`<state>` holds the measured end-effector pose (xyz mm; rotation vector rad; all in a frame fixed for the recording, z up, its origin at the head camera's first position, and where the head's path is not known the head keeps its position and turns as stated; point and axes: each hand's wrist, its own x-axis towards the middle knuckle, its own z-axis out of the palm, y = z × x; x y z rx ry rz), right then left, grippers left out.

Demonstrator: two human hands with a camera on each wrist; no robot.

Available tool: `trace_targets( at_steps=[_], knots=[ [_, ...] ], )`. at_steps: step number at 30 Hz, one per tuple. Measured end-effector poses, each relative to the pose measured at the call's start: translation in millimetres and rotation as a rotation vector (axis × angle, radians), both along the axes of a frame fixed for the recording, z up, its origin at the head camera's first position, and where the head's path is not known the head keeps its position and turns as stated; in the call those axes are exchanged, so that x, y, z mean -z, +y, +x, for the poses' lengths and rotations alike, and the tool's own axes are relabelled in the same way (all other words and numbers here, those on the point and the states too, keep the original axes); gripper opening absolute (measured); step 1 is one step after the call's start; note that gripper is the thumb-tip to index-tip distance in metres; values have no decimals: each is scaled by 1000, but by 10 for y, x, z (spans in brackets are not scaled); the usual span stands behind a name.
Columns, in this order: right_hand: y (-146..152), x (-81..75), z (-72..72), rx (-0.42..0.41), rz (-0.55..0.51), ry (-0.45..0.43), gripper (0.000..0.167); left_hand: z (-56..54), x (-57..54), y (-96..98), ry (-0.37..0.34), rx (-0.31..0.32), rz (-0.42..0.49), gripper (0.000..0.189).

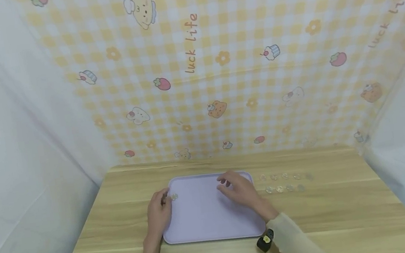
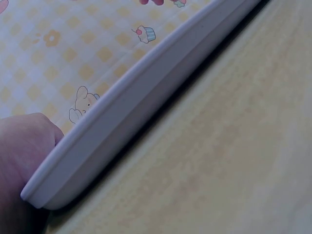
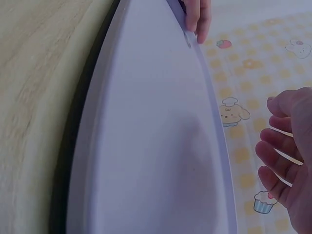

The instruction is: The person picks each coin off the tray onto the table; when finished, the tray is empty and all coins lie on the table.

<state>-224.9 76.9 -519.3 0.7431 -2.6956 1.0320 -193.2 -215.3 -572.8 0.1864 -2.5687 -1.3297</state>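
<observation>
A shallow light-purple tray (image 1: 213, 216) lies on the wooden table. My left hand (image 1: 159, 212) holds the tray's left rim, its thumb on the inner side; in the right wrist view those left fingers (image 3: 192, 17) touch the far rim. Right beside that thumb, inside the tray, sits a small round, see-through-looking piece (image 1: 174, 196). Above the tray's right half hovers my right hand (image 1: 238, 190), fingers loosely bent and apart, with nothing between them. In the left wrist view the tray's outer wall (image 2: 122, 107) hides most of the left fingers.
Several similar small round pieces (image 1: 279, 189) lie in two rows on the table (image 1: 338, 207), right of the tray. Behind the table hangs a yellow checked cloth (image 1: 241, 73) with cartoon prints. White sheets (image 1: 18, 169) flank both sides.
</observation>
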Motion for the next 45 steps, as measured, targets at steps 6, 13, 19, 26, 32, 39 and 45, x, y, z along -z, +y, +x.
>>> trace_targets(
  at_steps=[6, 13, 19, 26, 32, 39, 45],
  knots=[
    [-155, 7, 17, -22, 0, -52, 25, 3, 6, -7, 8, -1, 2, 35],
    [-411, 78, 13, -54, -4, -56, 25, 8, 12, -28, -6, -8, 5, 35],
    [-553, 153, 27, -117, -29, -58, 25, 3, 18, -15, 16, 2, 9, 34],
    [-815, 173, -22, -100, -42, -70, 25, 4, 10, -23, 6, -12, 10, 34],
    [-1093, 192, -50, -75, -108, -97, 25, 4, 39, -37, 38, -12, 10, 33],
    [-1258, 295, -34, -61, -18, -80, 27, -17, 59, -29, 74, 9, 8, 33],
    [-1337, 365, -2, -54, 113, 2, 31, -19, 39, -23, 80, 10, 17, 33]
  ],
)
